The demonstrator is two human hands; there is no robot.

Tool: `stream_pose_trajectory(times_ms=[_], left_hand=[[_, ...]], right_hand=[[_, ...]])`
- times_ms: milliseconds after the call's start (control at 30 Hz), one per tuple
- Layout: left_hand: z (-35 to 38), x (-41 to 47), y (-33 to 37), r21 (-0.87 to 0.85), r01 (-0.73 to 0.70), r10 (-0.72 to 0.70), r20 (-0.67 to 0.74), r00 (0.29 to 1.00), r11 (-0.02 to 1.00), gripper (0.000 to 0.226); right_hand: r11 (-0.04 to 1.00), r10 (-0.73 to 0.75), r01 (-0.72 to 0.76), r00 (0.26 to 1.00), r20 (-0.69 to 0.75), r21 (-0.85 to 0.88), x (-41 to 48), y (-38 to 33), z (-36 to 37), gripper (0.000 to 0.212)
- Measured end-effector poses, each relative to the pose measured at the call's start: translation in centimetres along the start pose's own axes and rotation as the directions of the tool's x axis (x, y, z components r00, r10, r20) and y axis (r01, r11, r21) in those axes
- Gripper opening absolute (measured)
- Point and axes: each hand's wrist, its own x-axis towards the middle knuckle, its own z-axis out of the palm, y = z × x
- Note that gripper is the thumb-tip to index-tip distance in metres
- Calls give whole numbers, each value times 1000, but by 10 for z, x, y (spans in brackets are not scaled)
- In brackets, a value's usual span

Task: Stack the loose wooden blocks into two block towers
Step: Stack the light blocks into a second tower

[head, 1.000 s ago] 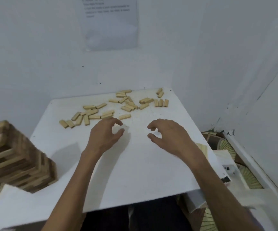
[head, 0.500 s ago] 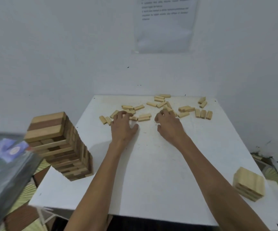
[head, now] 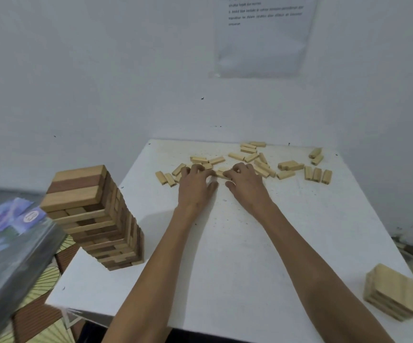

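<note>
Several loose pale wooden blocks point(head: 287, 167) lie scattered across the far part of the white table point(head: 225, 256). My left hand point(head: 195, 186) rests palm down on the blocks at the left of the scatter, fingers fairly straight. My right hand point(head: 246, 185) is beside it, fingertips curled onto the end of a wooden block point(head: 220, 174) that lies between the two hands. A tall tower point(head: 96, 219) of light and dark blocks stands at the front left. A short stack of pale blocks point(head: 393, 293) sits at the front right corner.
White walls close in the table behind and on the right, with a printed sheet point(head: 262, 35) taped up. A shiny plastic-wrapped package point(head: 9, 248) lies to the left, off the table. Patterned floor shows below the table edges.
Both hands have moved forward from mid-table onto the loose blocks. The view has swung left, bringing the tall tower and the short stack into sight.
</note>
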Motion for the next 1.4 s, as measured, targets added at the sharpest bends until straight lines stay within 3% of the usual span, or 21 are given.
stream_pose_trajectory(times_ms=[200,333,533,667,767,1033,1267,1400], left_hand=[[1,4,4,5,55,-55,-15,998,998,19],[0,4,2,30,75,-75,-5,997,997,26],[-4,-1,3,205,57,-47,-52,998,977,23],[-17,-16,11,-8,48,-48,-2,999,999,29],[-24,-40,20,-140,20,-4,115,993,990,31],[-30,-104,34,-221,-97,147,224,963,970,38],[-32,-126,36,-272,-116,171,188,967,955,30],[-32,-133,40,-262,-121,174,186,967,958,19]], right_hand=[[999,8,-10,997,-72,-30,-11,-6,-2,15],[999,28,-29,999,-32,-29,-12,-3,-5,25],[1000,21,-21,999,35,10,-12,0,-12,18],[999,-52,51,991,122,16,-32,0,-24,18],[996,-90,87,988,129,34,-60,0,-28,19],[981,-69,61,997,37,183,-124,-3,-28,23],[938,-74,8,981,179,345,-160,8,-44,52],[953,-108,34,966,234,299,-163,27,-47,64]])
